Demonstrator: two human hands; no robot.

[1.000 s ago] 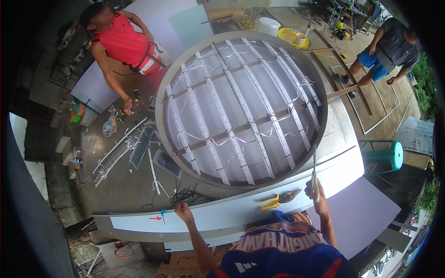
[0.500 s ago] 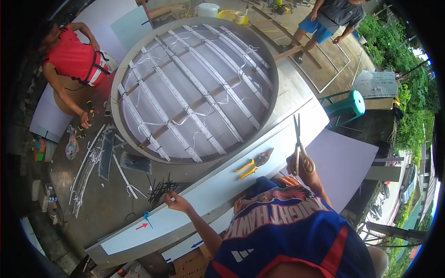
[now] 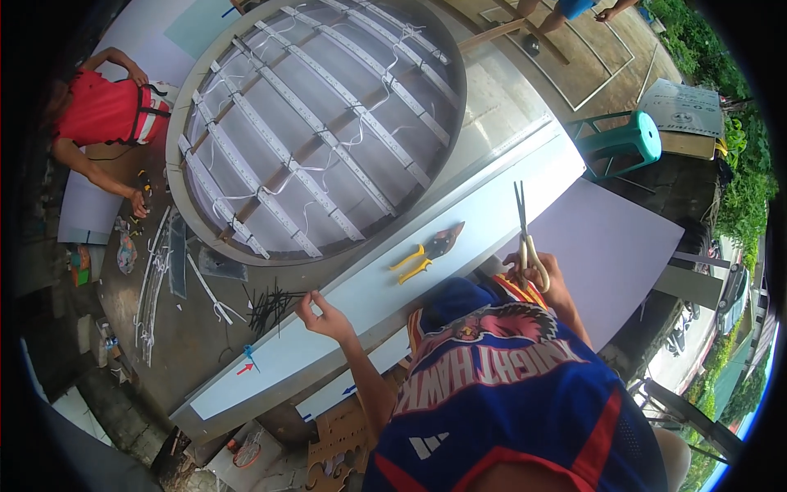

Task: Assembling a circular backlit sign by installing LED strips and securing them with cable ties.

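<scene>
Pinched fingers of my left hand [image 3: 326, 318] hold one end of a thin black strip, which looks like a cable tie [image 3: 288, 293], above the near white panel [image 3: 357, 287]. Its far end reaches over a pile of similar black strips [image 3: 266, 313]. At the right, my right hand [image 3: 551, 279] grips scissors [image 3: 522, 215] by their beige handles, with the long blades pointing away from me and nearly together. Between my hands, tin snips [image 3: 428, 252] with yellow handles lie on the white panel.
Beyond the panel stands a large round frame [image 3: 172, 176] with rows of white light strips [image 3: 316, 123] and loose wires. A person in red [image 3: 102, 107] reaches down at the left; another person's legs [image 3: 566, 10] show far right. A green stool [image 3: 627, 139] stands at the right.
My left hand has drawn slightly back from the black pile, with the strip now stretched from its fingers. The view has shifted; my right hand still holds the scissors.
</scene>
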